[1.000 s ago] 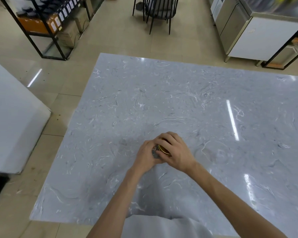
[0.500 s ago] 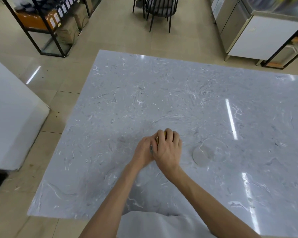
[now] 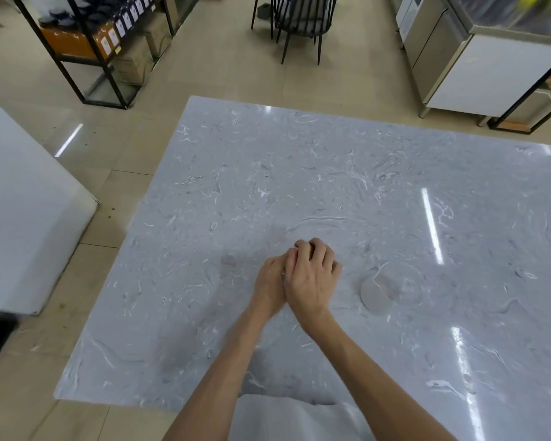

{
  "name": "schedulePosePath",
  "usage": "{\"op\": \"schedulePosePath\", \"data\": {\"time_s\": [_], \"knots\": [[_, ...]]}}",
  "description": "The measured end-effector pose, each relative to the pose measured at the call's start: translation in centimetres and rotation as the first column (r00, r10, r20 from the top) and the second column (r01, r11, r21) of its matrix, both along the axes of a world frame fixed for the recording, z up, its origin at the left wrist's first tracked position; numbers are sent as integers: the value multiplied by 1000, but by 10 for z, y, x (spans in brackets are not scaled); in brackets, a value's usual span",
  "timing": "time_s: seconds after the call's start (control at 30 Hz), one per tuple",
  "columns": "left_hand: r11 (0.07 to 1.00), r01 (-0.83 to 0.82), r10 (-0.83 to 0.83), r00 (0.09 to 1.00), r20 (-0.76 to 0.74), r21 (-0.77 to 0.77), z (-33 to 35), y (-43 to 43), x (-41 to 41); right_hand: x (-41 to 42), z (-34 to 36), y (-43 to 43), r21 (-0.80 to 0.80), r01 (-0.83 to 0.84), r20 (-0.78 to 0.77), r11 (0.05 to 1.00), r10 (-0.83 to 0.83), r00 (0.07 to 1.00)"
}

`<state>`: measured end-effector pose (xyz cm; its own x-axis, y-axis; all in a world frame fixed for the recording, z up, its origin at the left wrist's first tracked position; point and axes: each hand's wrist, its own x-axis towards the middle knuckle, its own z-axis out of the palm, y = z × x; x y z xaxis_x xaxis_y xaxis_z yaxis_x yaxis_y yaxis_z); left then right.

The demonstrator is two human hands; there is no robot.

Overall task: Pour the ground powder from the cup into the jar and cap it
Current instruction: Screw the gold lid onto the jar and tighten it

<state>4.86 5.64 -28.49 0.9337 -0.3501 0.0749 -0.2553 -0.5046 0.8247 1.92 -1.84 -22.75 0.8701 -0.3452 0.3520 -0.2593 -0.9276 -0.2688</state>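
Grey marble surface (image 3: 331, 173). Capping step, by judgement: right hand (image 3: 312, 275) clamped over jar (image 3: 283, 277), left hand (image 3: 269, 281) gripping its side; jar almost hidden. Cup (image 3: 376, 292) just right. Next: twist snug, release.

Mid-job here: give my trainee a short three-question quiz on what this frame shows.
1. True or false: the pale round cup sits on the grey marbled tabletop, apart from both hands.
2. Which hand lies on top: A) right hand B) left hand?
3. Can the small jar between the hands be seen clearly?

Key:
1. True; it rests to the right of the hands.
2. A; its fingers curl over the top.
3. No; the hands hide nearly all of it.
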Motion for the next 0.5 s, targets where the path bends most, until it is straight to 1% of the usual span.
{"op": "schedulePosePath", "data": {"time_s": [0.03, 0.07, 0.1, 0.13, 0.17, 0.2, 0.23, 0.27, 0.3, 0.33, 0.4, 0.43, 0.47, 0.5], "knots": [[1000, 25, -24, 999, 27, -17, 0, 1, 1, 0, 3, 3, 39, 34, -49, 999, -32, 998], [998, 52, -50, 998, 36, -43, 3, 1, 2, -2, 7, 2, 63, 37, -89, 997, -31, 996], [996, 77, -76, 997, 28, -45, 5, 1, 3, -5, 9, -4, 61, -5, -106, 998, 11, 994], [995, 95, -95, 995, 15, -29, 6, 2, 4, -7, 10, -13, 39, -120, -100, 992, 123, 987], [995, 100, -100, 995, 12, 10, 6, 3, 6, -6, 13, -26, 30, -304, -87, 952, 305, 948], [995, 93, -93, 996, -1, 44, 4, 5, 6, -2, 14, -42, 50, -498, -76, 866, 501, 862], [997, 72, -71, 997, -32, 41, 2, 8, 5, 3, 14, -57, 79, -652, -56, 754, 656, 752], [999, 47, -46, 997, -65, 6, -1, 11, 2, 6, 12, -68, 82, -731, -28, 678, 735, 678], [999, 18, -20, 998, -63, -27, -3, 11, 0, 7, 8, -72, 50, -739, 11, 671, 740, 673], [999, -5, 2, 999, -53, -44, -6, 10, -3, 8, 4, -69, -6, -687, 60, 727, 686, 725], [999, -49, 48, 997, -58, -11, -5, 0, -5, 6, -5, -50, -82, -447, 134, 891, 455, 881], [998, -64, 65, 997, -49, 23, -3, -3, -4, 4, -8, -35, -69, -308, 132, 949, 315, 940], [995, -69, 70, 998, -5, 69, -4, -5, -3, 3, -9, -21, -36, -185, 109, 982, 188, 976], [993, -61, 57, 997, 45, 98, -4, -7, -3, 2, -8, -10, 2, -94, 63, 996, 94, 994]]}}
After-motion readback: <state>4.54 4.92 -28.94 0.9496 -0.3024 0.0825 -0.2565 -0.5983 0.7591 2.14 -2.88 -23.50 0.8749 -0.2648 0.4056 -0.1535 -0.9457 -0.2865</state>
